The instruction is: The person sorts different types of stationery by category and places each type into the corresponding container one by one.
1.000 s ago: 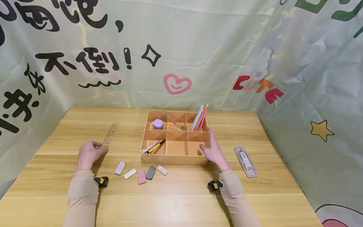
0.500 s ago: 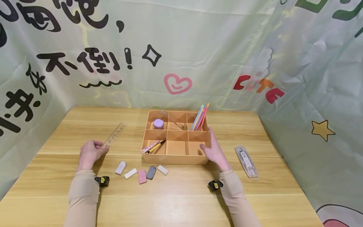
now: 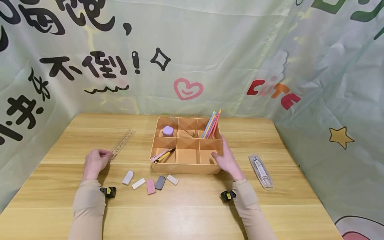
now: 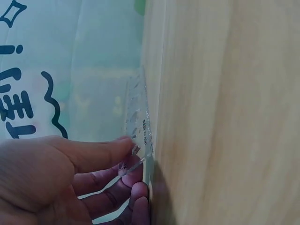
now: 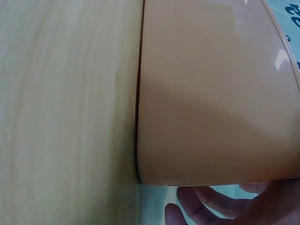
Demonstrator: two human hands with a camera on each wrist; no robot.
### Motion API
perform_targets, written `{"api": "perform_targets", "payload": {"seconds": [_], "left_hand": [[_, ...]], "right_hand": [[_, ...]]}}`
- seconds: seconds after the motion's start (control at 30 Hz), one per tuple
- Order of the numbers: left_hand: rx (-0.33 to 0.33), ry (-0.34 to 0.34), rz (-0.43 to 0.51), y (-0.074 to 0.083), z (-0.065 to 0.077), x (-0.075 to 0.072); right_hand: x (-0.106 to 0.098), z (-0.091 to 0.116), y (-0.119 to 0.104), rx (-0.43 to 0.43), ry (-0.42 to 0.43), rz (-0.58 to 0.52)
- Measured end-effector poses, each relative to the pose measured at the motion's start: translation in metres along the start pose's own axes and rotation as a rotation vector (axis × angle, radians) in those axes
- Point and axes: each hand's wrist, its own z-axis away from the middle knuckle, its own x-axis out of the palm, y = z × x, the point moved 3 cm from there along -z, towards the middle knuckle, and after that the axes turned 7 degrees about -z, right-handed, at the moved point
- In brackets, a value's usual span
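Observation:
In the head view my left hand [image 3: 96, 163] pinches a clear plastic ruler [image 3: 122, 143] by its near end, left of the box. The left wrist view shows the thumb and fingertips on the end of the ruler [image 4: 137, 112], tilted up off the wood. My right hand [image 3: 228, 160] holds the right wall of an orange six-compartment organizer box [image 3: 186, 169], thumb over the front right compartment, fingers along the outside. Only the box's smooth outer side [image 5: 215, 103] and some fingers show in the right wrist view.
Several erasers lie before the box, including a pink eraser [image 3: 151, 186] and a grey eraser [image 3: 160, 183]. A purple-lidded jar [image 3: 168, 131], coloured sticks [image 3: 211, 126] and pens [image 3: 164, 156] sit in compartments. A clear plastic case [image 3: 261, 171] lies at right.
The ruler's far end has swung to the right, and its face has turned more edge-on in my left hand. My right hand and the box have stayed in place.

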Motion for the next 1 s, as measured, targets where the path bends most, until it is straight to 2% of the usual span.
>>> {"api": "perform_targets", "payload": {"seconds": [0.37,0.57,0.73,1.0], "left_hand": [[-0.001,-0.008,0.024,0.003,-0.001,-0.002],[-0.021,0.006,0.080,0.004,0.000,-0.002],[-0.010,0.058,0.173,0.007,0.000,-0.002],[0.051,0.143,0.430,0.018,0.002,-0.012]], "right_hand": [[-0.002,-0.002,0.002,0.012,-0.003,0.011],[-0.002,-0.002,0.002,0.014,-0.010,0.016],[-0.002,-0.001,0.002,0.016,-0.007,0.010],[-0.001,-0.001,0.002,0.021,-0.019,0.014]]}}
